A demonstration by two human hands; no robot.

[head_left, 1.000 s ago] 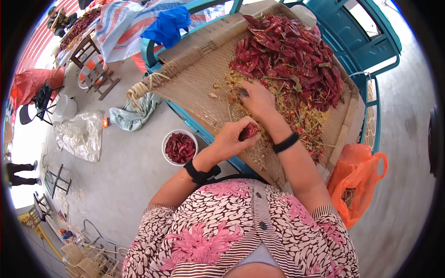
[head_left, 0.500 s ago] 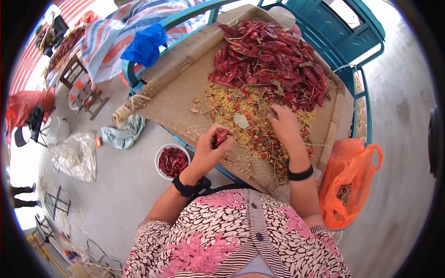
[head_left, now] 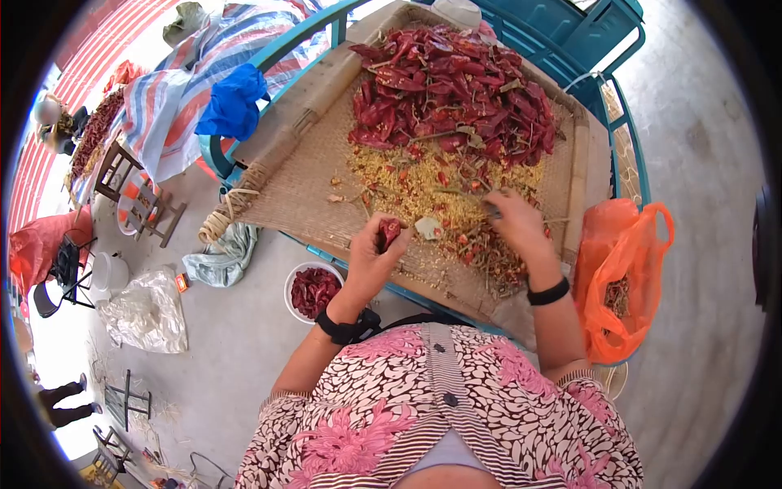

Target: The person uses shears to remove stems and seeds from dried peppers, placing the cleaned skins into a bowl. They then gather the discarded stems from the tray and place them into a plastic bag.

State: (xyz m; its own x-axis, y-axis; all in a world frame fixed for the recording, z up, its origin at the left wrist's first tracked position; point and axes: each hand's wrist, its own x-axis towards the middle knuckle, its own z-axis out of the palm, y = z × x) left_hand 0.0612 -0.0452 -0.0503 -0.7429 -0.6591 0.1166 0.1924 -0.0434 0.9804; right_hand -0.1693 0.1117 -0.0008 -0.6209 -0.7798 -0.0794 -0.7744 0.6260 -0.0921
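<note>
My left hand [head_left: 373, 259] is closed around a dried red chili [head_left: 390, 233], whose end shows between thumb and fingers. Over the seeds and stem bits, my right hand [head_left: 518, 222] has its fingers curled down, with a small dark thing [head_left: 493, 210] at the fingertips; I cannot tell what it is. Both hands are above a woven tray [head_left: 297, 183]. A big heap of dried red chilies [head_left: 456, 90] lies at its far side. Nearer to me spread yellow seeds [head_left: 391, 175], stems and red scraps. A pale flat piece [head_left: 428, 228] rests between the hands.
The tray sits on a blue metal frame [head_left: 314, 249]. Below left, a white bowl [head_left: 292, 303] holds red chilies. An orange plastic bag [head_left: 623, 277] hangs at the right, a blue bag [head_left: 232, 102] at the left. Plastic bags, a wooden chair [head_left: 122, 175] and a distant person occupy the left side.
The view has shifted, so the tray and heap appear further left. My right hand has come down and nearer to me over the seeds. My left hand still holds the chili.
</note>
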